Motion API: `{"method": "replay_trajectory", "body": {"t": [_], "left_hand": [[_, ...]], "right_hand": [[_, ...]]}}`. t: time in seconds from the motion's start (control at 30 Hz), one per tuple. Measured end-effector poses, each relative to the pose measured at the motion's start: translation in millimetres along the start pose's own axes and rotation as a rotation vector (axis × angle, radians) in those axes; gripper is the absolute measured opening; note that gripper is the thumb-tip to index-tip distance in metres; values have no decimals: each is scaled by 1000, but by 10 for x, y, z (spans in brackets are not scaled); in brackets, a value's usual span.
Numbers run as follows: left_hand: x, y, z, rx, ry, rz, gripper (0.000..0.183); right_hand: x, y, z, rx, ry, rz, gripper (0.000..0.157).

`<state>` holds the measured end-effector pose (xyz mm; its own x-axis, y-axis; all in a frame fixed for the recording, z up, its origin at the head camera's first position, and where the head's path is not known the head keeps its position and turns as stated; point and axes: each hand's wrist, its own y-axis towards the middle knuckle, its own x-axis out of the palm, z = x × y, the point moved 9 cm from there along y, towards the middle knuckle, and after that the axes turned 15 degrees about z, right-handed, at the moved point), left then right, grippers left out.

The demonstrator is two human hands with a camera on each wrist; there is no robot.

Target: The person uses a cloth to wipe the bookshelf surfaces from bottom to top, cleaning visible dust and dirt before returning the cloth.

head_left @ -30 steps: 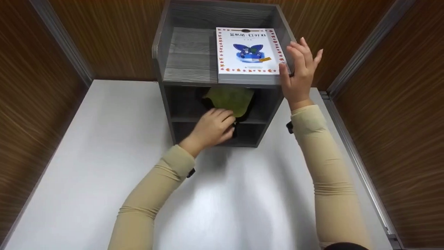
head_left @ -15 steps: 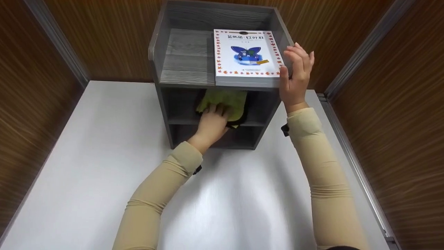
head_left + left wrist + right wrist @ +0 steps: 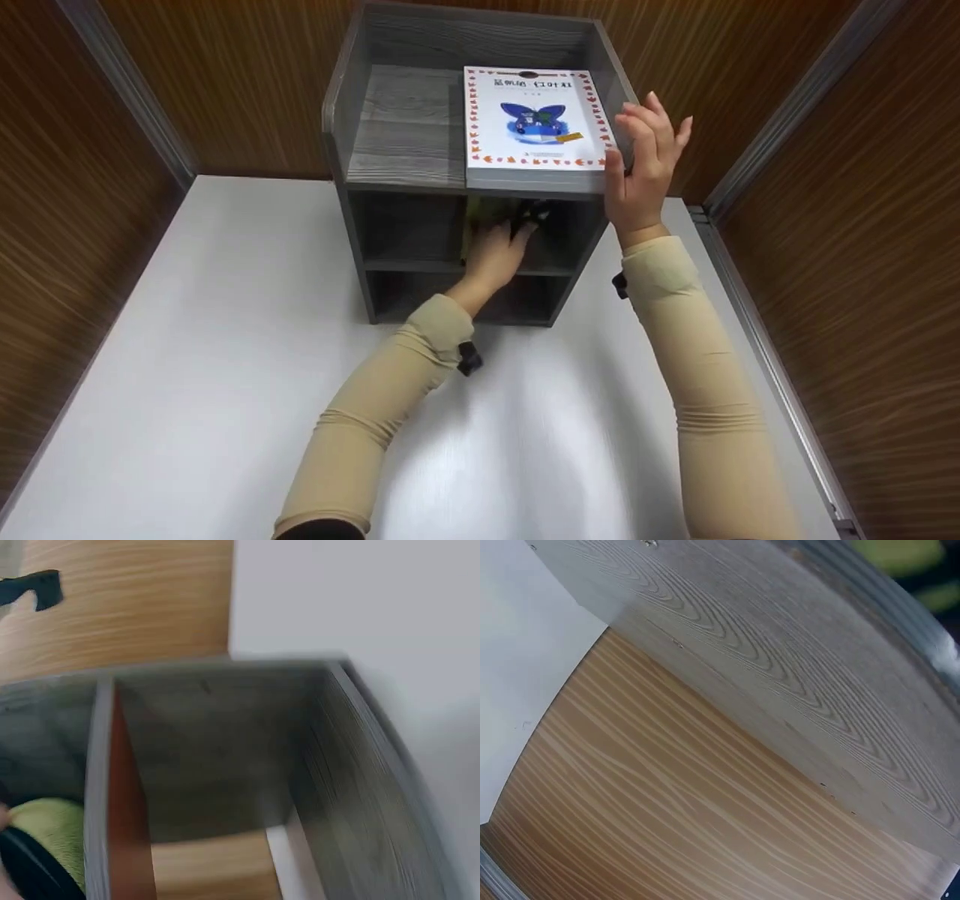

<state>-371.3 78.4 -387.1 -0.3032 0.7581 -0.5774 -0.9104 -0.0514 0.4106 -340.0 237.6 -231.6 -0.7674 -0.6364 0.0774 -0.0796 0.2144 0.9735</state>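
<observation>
My left hand point(image 3: 495, 255) reaches into the middle compartment of a grey wood-grain cabinet point(image 3: 409, 124). Its fingers are around a soft-looking yellow-green and black item point(image 3: 52, 832), partly hidden by the hand and the shelf above. In the left wrist view this item has a fuzzy yellow-green surface and a smooth black edge, with fingertips on it. My right hand point(image 3: 643, 169) rests at the cabinet's right side panel, fingers extended, thumb beside the front corner of a white book point(image 3: 540, 124) with a butterfly cover.
The book lies at the right of the cabinet's top, on a thick stack. Below the middle shelf point(image 3: 420, 265) is a lower compartment. The cabinet stands on a white tabletop point(image 3: 247, 315), with wood-patterned walls point(image 3: 855, 247) at the back and sides.
My left hand has moved right and deeper into the middle compartment. The yellow-green item has turned and now shows less of its face. My right hand stays at the side panel.
</observation>
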Motion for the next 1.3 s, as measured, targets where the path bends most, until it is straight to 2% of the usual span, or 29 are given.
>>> {"method": "replay_trajectory", "body": {"t": [0.07, 0.13, 0.2, 0.23, 0.3, 0.37, 0.47, 0.53, 0.6, 0.73, 0.83, 0.97, 1.13, 1.23, 1.3], "left_hand": [[97, 8, 50, -147, -242, 22, 45], [227, -14, 111, -297, -438, 23, 48], [376, -39, 205, -381, -572, 8, 53], [441, -51, 266, -388, -602, -10, 55], [546, -64, 408, -322, -631, -48, 54], [614, -52, 530, -197, -618, -91, 55], [656, -15, 626, -25, -561, -143, 63], [682, 38, 651, 48, -532, -174, 72], [700, 115, 682, 97, -552, -197, 80], [744, 238, 723, 118, -643, -240, 92], [740, 243, 735, 130, -669, -239, 93], [714, 141, 712, 145, -540, -196, 93], [699, 12, 677, 169, -279, -145, 90], [714, -67, 627, 200, -174, -161, 99], [723, -129, 589, 225, -145, -191, 104]], "right_hand": [[-13, 0, -16, 4, -5, 3, 70], [-28, 13, -56, 11, -1, 8, 71], [-45, 40, -126, 19, 15, 16, 71], [-55, 56, -170, 21, 24, 17, 71], [-72, 84, -265, 32, 56, 14, 72], [-79, 113, -341, 52, 109, 7, 73], [-87, 134, -387, 85, 188, 0, 75], [-86, 130, -363, 103, 223, 4, 76], [-75, 106, -299, 109, 226, 13, 75], [-33, 23, -106, 121, 209, 25, 74], [-16, -23, 1, 128, 211, 36, 73], [-37, -25, -31, 130, 237, 63, 72], [-55, -5, -50, 141, 248, 82, 72], [-73, 41, -145, 136, 266, 82, 71], [-88, 69, -223, 139, 272, 80, 71]]}}
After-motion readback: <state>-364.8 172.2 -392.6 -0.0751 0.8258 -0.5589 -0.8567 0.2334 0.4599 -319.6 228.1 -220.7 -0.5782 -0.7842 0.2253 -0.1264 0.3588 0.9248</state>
